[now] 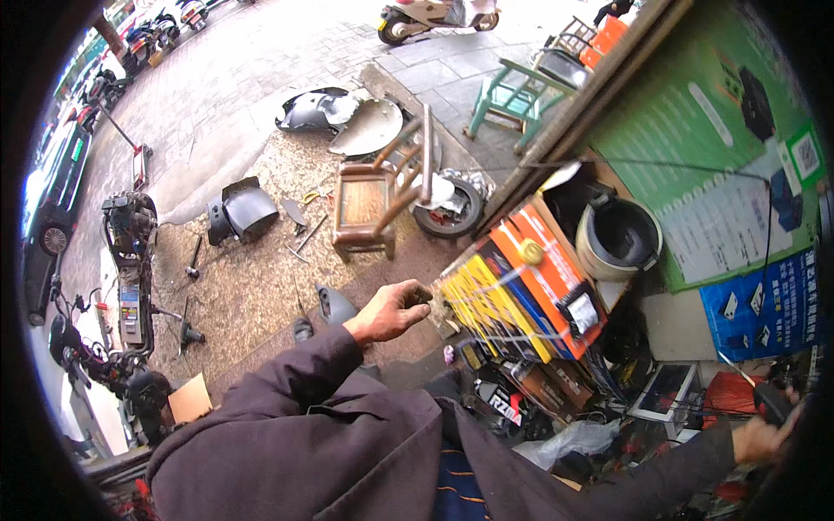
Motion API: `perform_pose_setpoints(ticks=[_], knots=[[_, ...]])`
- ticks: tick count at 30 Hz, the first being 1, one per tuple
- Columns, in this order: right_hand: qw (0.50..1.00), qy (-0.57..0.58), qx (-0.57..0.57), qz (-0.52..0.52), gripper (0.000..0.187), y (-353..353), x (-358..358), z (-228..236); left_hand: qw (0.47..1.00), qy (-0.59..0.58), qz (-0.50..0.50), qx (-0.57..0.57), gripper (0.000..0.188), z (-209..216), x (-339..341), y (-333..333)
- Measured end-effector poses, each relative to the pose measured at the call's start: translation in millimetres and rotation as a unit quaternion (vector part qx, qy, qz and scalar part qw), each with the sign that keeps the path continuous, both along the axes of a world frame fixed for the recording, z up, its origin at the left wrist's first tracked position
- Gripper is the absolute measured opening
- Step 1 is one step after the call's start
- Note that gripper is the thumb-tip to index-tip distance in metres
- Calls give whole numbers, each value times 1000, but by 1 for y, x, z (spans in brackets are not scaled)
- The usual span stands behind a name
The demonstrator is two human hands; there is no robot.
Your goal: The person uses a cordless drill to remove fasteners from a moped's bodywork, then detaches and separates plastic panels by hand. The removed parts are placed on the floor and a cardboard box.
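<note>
My left hand (393, 313) hovers over the paving, left of the stacked boxes. Its fingers are loosely curled with a gap to the thumb, and I see nothing in them. My right hand (763, 437) reaches to the far right, by the cluttered shelf. Its fingers close against a dark rounded thing (771, 403) with a thin pale rod (737, 368) pointing out of it; its kind is too dim to tell. Yellow and orange boxes (499, 291), bound with straps, stand between my hands. A small yellowish round thing (530, 252) sits on top.
A wooden chair (363, 207), a wheel (449, 208) and scooter body panels (243, 211) lie ahead. A stripped scooter frame (130, 295) stands left. A hammer (194, 259) and a T-handle wrench (304, 241) lie on the ground. A bucket (618, 239) stands behind the boxes.
</note>
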State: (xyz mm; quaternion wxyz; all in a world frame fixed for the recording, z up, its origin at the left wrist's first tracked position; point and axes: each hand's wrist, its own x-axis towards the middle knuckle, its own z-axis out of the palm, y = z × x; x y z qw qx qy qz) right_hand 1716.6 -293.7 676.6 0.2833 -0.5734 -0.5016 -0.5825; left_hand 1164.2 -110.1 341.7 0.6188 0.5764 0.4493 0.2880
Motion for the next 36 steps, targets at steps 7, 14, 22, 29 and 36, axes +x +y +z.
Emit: perform_pose_setpoints(ticks=[7, 14, 22, 29, 36], knots=[[965, -51, -96, 238, 26, 201, -373, 17, 991, -93, 88, -24, 26, -17, -256, 23], [640, 489, -57, 590, 15, 323, -707, -47, 965, -254, 53, -38, 27, 49, -396, 21], [505, 402, -301, 702, 16, 277, -915, -164, 857, -506, 84, -49, 58, 92, -457, 13], [475, 313, -451, 687, 30, 257, -965, -234, 709, -631, 285, -132, 53, 60, -507, 11], [434, 295, -573, 630, 82, 281, -982, -293, 707, -562, 416, -107, 49, 46, -575, 20]])
